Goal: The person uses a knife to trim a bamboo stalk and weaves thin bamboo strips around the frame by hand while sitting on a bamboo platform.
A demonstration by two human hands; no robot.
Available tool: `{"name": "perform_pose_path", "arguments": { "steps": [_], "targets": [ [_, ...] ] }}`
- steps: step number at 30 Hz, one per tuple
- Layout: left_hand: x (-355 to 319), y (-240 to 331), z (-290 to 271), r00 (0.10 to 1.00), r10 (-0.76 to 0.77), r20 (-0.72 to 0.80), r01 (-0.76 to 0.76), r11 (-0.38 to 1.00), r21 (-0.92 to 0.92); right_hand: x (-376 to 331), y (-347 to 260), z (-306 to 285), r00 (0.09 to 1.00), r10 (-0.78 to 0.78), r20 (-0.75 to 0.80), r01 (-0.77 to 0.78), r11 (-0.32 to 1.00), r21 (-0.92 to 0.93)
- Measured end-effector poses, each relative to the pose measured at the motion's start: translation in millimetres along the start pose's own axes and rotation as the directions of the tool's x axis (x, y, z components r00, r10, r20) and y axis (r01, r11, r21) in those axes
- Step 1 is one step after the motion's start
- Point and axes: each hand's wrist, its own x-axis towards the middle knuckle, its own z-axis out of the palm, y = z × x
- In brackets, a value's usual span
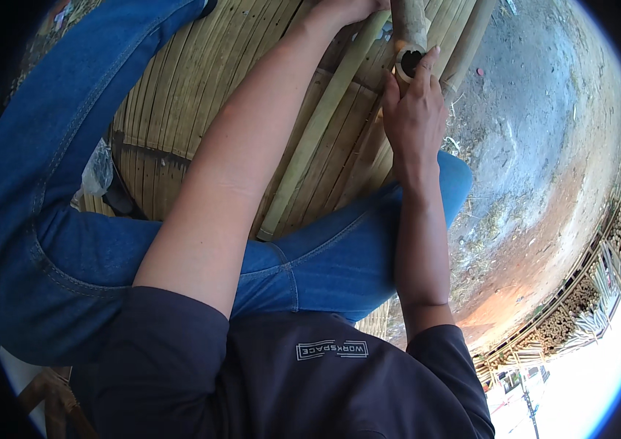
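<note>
Grip of the left hand (354, 7) is partly cut off by the upper edge, just left of a thick bamboo tube (408, 25); how far it is closed, or on what, cannot be told. Grip of the right hand (419, 110) is at the tube's hollow end, thumb and forefinger apart, the forefinger along the rim's right side; whether the remaining fingers clasp anything is hidden.

From left to right: a bent leg in blue jeans (69, 139) is far left of the tube, with a clear plastic bag (97, 172) beside it. Next comes a slatted bamboo platform (179, 95), reaching beneath the tube. A slim greenish pole (330, 110) slants across it, near the tube's left. Right of the tube lies bare ground (522, 146); farther right are stacked poles (581, 300).
</note>
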Motion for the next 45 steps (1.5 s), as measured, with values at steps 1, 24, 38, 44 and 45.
{"name": "perform_pose_path", "arguments": {
  "steps": [1, 24, 38, 44, 45],
  "targets": [
    [-0.6, -0.2, -3.1, 0.995, 0.011, 0.1, -0.012, 1.0, 0.011, -3.6, -0.5, -3.3, 0.996, -0.03, -0.085, 0.038, 0.995, 0.091],
    [11.4, -2.7, -24.2, 0.906, -0.025, 0.423, 0.106, 0.98, -0.171, 8.8, 33.0, -1.4, 0.971, 0.126, -0.202, -0.011, 0.87, 0.493],
    [-2.9, 27.7, -32.9, 0.922, -0.103, 0.373, 0.282, 0.838, -0.467, 10.5, 35.2, 2.6, 0.978, 0.131, -0.163, -0.021, 0.834, 0.551],
    [-12.2, 26.5, -31.9, 0.947, -0.076, 0.311, 0.245, 0.797, -0.552, 10.0, 36.1, 3.5, 0.981, 0.135, -0.138, -0.031, 0.817, 0.576],
    [-14.4, 29.9, -34.6, 0.932, -0.145, 0.333, 0.323, 0.75, -0.578, 10.0, 37.7, 3.3, 0.982, 0.142, -0.128, -0.04, 0.808, 0.588]
  ]
}}
